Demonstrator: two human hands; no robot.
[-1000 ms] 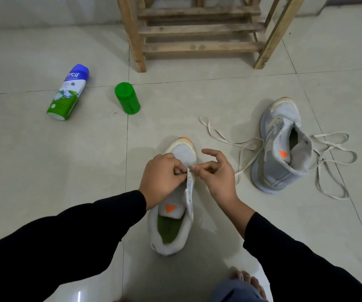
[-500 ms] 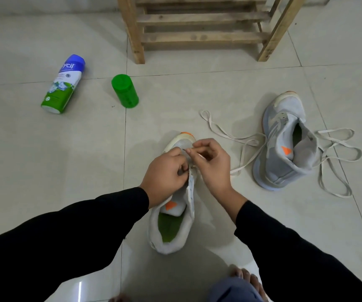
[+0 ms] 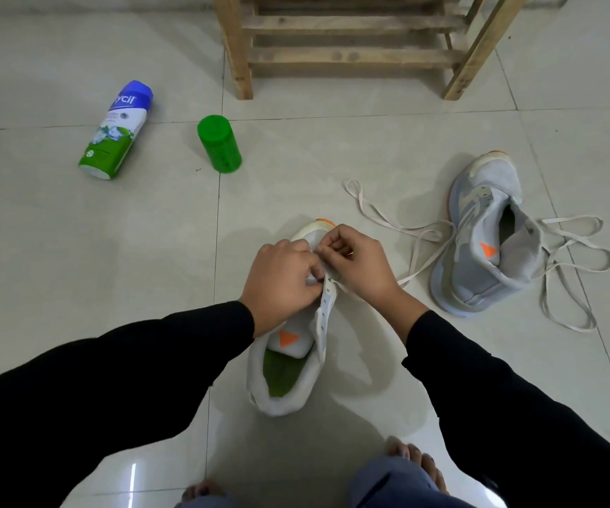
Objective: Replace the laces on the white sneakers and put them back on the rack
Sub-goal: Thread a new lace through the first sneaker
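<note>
Head view: my left hand (image 3: 281, 284) pinches the eyelet flap of the sneaker (image 3: 289, 394), my right hand (image 3: 362, 265) pinches the limp, light lace (image 3: 411, 276) beside it, best held, I judge, near its tip.

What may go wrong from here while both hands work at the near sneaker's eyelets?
1. The lace from the right hand runs toward the loose laces beside the other sneaker; pulling may tangle them.
2. The left hand covers part of the near sneaker; an eyelet may be skipped.
</note>
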